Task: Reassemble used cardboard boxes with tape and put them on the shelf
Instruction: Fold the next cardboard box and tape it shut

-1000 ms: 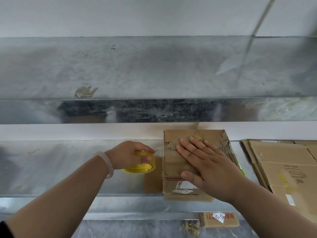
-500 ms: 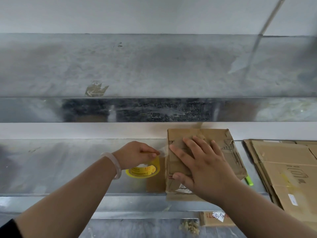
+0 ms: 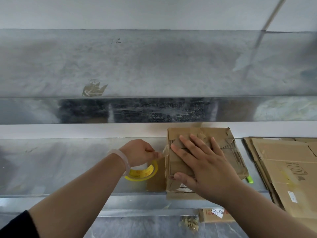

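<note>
Shelf point(image 3: 51, 169): metal, box carried on middle level, at front edge. Flattened cardboard point(image 3: 283, 169) stacked at right on same level, apart from box. Box point(image 3: 223, 140): closed, worn, old tape seen on top. Right hand point(image 3: 205, 167) laid flat on box top, fingers straight and spread, nothing grasped. Left hand point(image 3: 139, 152) curled beside box's left side; clear tape point(image 3: 165, 150) pinched at fingertips, stretched to box's top-left edge. Yellow roll point(image 3: 144, 172) partly hidden under left wrist, just left of box. Green marker point(image 3: 250, 179) partly hidden behind box's right corner.
</note>
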